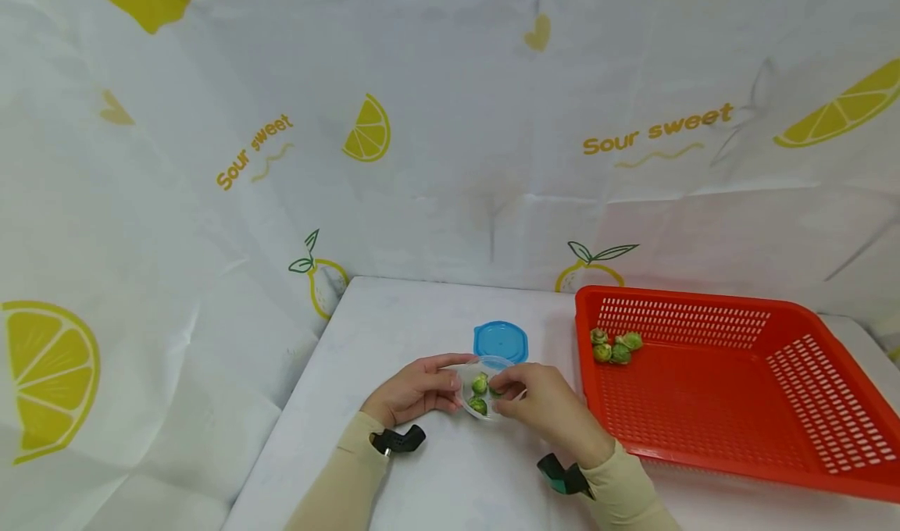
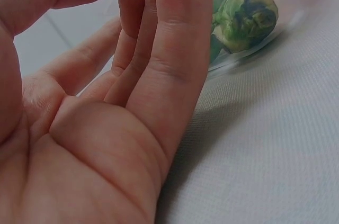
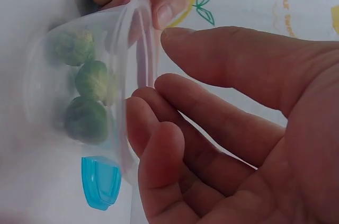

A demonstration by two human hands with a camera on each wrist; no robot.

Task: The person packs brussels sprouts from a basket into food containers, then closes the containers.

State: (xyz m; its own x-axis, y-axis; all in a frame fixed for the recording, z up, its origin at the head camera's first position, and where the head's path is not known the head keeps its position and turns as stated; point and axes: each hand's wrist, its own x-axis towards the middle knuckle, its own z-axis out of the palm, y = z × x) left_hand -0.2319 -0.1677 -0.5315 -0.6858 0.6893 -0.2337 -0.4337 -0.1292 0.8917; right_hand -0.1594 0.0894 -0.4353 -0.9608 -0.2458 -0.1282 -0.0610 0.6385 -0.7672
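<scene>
Holding a clear tub point(image 1: 469, 397) of green sprouts point(image 1: 480, 383) near the desk's point(image 1: 422, 484) front edge, the left hand point(image 1: 415, 391) curls its fingers round it, the right hand's point(image 1: 544, 406) fingers touch its rim, and the cloth point(image 1: 450, 125) behind reads "Sour sweet".

Sprouts point(image 1: 480, 383) in the container point(image 1: 467, 390) — lid point(image 1: 501, 340) behind it, basket point(image 1: 731, 406) to its right.

Blue lid point(image 3: 100, 181) cut off below.
</scene>
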